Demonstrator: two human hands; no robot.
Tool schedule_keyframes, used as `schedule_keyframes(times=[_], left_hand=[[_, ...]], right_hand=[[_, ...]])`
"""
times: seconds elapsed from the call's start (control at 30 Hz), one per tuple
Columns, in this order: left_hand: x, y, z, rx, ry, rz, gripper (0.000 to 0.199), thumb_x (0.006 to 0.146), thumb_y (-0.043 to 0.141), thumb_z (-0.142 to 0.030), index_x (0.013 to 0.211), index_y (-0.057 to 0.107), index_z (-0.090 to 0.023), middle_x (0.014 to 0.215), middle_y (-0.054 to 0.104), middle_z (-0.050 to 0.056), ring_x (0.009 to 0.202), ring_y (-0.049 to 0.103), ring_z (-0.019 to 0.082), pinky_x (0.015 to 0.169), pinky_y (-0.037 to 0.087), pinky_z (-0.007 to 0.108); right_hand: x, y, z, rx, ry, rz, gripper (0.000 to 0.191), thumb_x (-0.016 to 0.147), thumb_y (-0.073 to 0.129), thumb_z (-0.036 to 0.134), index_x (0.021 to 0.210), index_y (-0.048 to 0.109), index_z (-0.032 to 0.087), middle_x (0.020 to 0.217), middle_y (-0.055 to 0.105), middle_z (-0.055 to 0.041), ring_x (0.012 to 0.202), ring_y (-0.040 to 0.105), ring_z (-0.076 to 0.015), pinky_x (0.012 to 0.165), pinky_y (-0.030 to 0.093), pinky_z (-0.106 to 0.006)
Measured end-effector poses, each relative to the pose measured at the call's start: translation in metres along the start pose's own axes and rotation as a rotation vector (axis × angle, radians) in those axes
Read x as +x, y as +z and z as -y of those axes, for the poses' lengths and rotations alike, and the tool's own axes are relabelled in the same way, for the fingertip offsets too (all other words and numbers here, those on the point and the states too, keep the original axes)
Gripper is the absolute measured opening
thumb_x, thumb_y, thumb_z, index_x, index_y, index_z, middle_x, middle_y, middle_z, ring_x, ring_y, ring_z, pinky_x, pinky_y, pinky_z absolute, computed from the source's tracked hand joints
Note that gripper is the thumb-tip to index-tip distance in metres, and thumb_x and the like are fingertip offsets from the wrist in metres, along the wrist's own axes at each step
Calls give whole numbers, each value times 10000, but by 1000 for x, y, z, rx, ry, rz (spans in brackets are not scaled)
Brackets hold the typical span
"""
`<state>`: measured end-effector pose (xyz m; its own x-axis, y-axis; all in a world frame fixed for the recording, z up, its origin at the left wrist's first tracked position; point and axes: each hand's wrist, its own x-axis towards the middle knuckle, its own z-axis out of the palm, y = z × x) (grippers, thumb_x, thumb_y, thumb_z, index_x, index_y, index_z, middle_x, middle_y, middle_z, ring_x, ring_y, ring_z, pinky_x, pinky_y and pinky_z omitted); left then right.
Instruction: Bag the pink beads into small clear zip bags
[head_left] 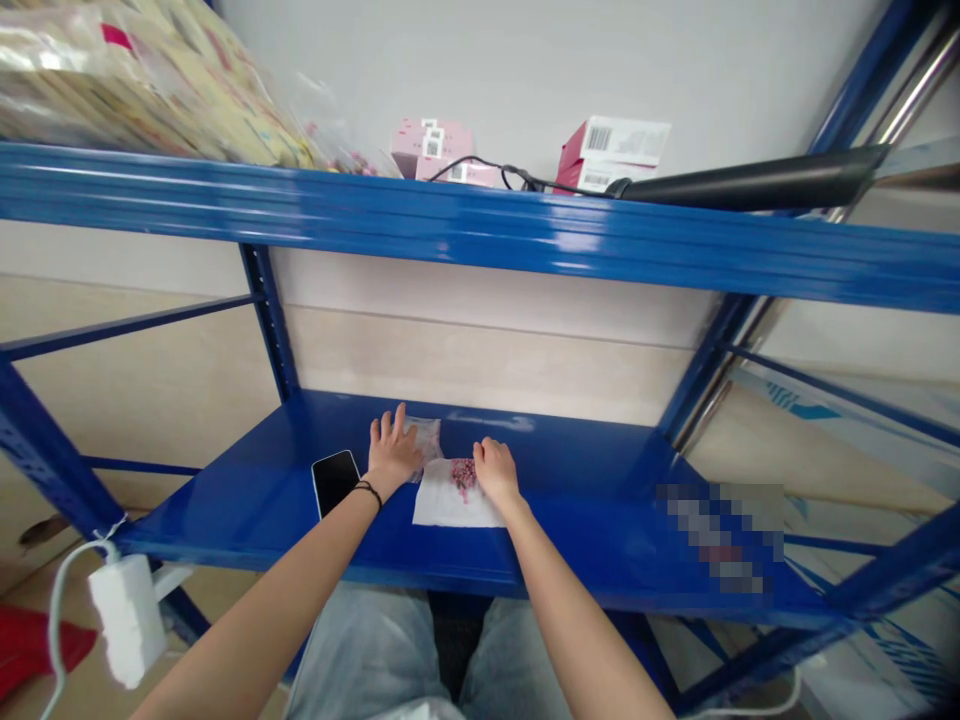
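Observation:
On the blue shelf (585, 480) lies a white sheet (442, 508) with a small heap of pink and dark red bits (463, 478) on it. My left hand (394, 450) has its fingers spread over a clear plastic bag (427, 435) behind the sheet's left part. At the sheet's right side, my right hand (495, 468) has its fingers curled together beside the heap; what they hold, if anything, is hidden. A black-screened phone (335, 478) lies left of my left wrist.
Overhead runs a blue shelf beam (450, 225), bearing bagged packets (150, 80), pink boxes (431, 145), red-and-white boxes (615, 150) and a black tube (750, 183). A white power strip (127, 615) hangs at the lower left. A blurred patch (720, 540) covers the right shelf end.

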<state>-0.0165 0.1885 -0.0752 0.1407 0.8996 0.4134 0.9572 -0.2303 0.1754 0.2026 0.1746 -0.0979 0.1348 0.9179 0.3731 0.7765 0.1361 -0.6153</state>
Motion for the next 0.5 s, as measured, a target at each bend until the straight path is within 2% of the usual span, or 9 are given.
schedule_keyframes(times=[0.07, 0.13, 0.2, 0.27, 0.37, 0.43, 0.5], left_hand=[[2, -4, -4, 157, 71, 18, 395, 841, 647, -272, 1230, 677, -208, 1636, 302, 109, 1467, 229, 425, 1189, 97, 586], [5, -8, -6, 205, 132, 61, 392, 866, 612, -263, 1252, 671, -228, 1623, 341, 95, 1471, 234, 417, 1196, 75, 597], [7, -9, -7, 205, 170, 112, 335, 891, 577, -240, 1204, 696, -227, 1568, 431, 106, 1456, 284, 398, 1201, 103, 577], [9, -6, -8, 187, 180, 168, 275, 917, 544, -216, 1126, 722, -209, 1415, 585, 139, 1383, 415, 360, 1181, 219, 523], [11, 5, -8, 159, 149, 253, 279, 931, 505, -168, 1120, 709, -165, 1164, 702, 174, 1157, 614, 318, 1016, 438, 448], [11, 11, -7, 141, 120, 288, 299, 925, 505, -161, 1166, 680, -138, 1141, 697, 189, 1095, 644, 316, 919, 493, 416], [10, 15, -6, 117, 104, 302, 302, 933, 509, -187, 1185, 663, -124, 1174, 676, 201, 1136, 624, 325, 912, 492, 403]], right_hand=[[1, 7, 2, -120, -57, 31, 221, 981, 490, 223, 807, 619, 181, 919, 690, -126, 966, 597, -248, 935, 362, -342], [1, 12, 4, -216, -108, 57, 209, 987, 485, 231, 879, 649, 160, 969, 694, -143, 1010, 593, -261, 972, 352, -358], [2, 14, 4, -293, -146, 76, 226, 998, 469, 240, 931, 663, 145, 1003, 691, -153, 1035, 587, -269, 975, 355, -365], [2, 15, 3, -352, -167, 92, 244, 1006, 453, 241, 956, 669, 140, 1019, 686, -153, 1043, 583, -272, 962, 364, -364], [2, 16, 0, -410, -183, 111, 250, 1011, 442, 234, 976, 671, 141, 1029, 681, -142, 1033, 582, -268, 937, 376, -356], [1, 16, -1, -432, -190, 120, 244, 1009, 444, 229, 993, 671, 142, 1041, 679, -136, 1030, 582, -266, 913, 385, -348], [0, 16, -2, -448, -193, 124, 238, 1007, 446, 221, 1016, 671, 143, 1052, 678, -134, 1029, 583, -264, 889, 393, -341]])
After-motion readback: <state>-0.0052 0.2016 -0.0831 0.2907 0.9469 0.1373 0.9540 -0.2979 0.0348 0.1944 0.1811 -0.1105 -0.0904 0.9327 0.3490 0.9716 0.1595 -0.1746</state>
